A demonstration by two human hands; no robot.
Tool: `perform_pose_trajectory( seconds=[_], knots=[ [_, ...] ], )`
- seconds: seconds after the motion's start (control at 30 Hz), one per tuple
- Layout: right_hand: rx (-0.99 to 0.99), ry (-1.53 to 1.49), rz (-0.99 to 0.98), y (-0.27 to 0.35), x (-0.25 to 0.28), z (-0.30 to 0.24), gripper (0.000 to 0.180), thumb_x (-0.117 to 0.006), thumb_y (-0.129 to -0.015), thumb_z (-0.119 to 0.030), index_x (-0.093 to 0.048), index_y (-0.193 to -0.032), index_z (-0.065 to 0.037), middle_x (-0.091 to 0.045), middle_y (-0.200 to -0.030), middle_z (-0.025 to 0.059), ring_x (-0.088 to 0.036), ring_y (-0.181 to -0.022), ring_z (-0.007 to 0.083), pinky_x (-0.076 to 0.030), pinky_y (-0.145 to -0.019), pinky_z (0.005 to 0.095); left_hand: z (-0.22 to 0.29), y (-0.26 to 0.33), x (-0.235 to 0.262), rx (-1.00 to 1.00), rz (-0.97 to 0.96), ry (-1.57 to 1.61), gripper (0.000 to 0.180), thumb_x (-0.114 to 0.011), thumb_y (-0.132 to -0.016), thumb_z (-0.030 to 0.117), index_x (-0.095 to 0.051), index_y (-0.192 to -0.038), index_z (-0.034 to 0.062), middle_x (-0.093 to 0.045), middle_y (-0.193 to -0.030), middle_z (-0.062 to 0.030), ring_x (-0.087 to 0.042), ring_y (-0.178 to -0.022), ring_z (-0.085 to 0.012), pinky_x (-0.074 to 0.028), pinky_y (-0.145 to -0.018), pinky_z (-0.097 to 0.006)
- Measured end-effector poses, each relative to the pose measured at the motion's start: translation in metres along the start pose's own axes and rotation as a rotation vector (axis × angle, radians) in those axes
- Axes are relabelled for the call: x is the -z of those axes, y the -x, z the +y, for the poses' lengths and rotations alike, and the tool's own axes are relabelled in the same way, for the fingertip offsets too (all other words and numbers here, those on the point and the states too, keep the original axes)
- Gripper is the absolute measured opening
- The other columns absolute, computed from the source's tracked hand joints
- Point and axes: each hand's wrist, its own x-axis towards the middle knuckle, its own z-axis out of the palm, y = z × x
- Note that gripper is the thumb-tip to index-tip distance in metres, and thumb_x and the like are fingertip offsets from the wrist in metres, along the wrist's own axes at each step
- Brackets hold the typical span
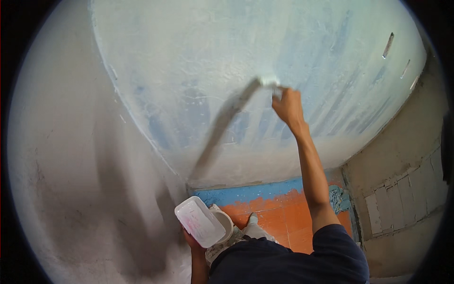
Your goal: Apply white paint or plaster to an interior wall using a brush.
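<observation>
My right hand (pixel 288 106) is raised at the wall, with its fingers closed round the handle of a small paint roller (pixel 268 81). The white roller head lies against the painted wall (pixel 222 57), where pale paint partly covers blue streaks. Low at the left, my left hand (pixel 193 241) grips a shallow white plastic tub (pixel 201 222) from its underside, so most of those fingers are hidden. The tub is tilted and has pinkish smears inside.
Just beyond the tub, a whitish bucket (pixel 226 221) stands partly hidden. Bare grey wall (pixel 61 142) rises on the left. Orange floor tiles (pixel 298 239) meet a blue-painted strip (pixel 246 192) below the wall. A bluish crumpled cloth (pixel 338 199) lies in the right corner.
</observation>
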Motion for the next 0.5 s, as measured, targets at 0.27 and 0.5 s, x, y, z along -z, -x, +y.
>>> perform_pose_trajectory(
  seconds=[0.27,0.5],
  knots=[
    [0.028,-0.064,0.292,0.034,-0.077,0.033,0.063,-0.066,-0.081,-0.001,-0.049,-0.142,-0.004,-0.063,-0.084,0.0224,-0.061,-0.078,0.0385,-0.049,-0.069,0.0463,-0.032,-0.019,-0.001,0.099,-0.013,-0.094,0.06,-0.035,-0.102,0.054,-0.048,-0.139,0.0089,-0.059,-0.129,-0.0101,-0.059,-0.117,-0.0282,-0.048,-0.102,-0.046],
    [-0.461,0.01,-0.405,0.215,-0.182,0.108,0.049,-0.068,-0.076,-0.013,-0.063,-0.124,-0.005,-0.066,-0.09,0.0245,-0.065,-0.088,0.0425,-0.053,-0.077,0.0487,-0.043,-0.011,0.019,0.083,0.017,-0.138,0.057,-0.037,-0.102,0.053,-0.052,-0.135,0.0096,-0.06,-0.128,-0.0082,-0.058,-0.117,-0.0271,-0.046,-0.102,-0.045]
  ],
)
